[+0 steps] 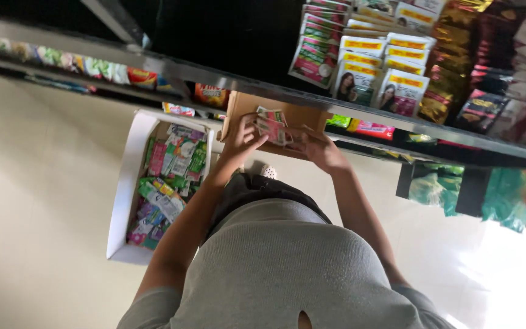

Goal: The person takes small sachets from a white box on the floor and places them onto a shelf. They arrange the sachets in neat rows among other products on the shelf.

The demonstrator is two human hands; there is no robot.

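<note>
Over the cardboard box [248, 105], sachets [273, 128] in both hands.

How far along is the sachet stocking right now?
Done: rows of sachets already sit on the shelf. In hand: the left hand and right hand together hold a small stack of pink packets over the brown cardboard box. Left: the white box on the floor holds many mixed packets.
</note>
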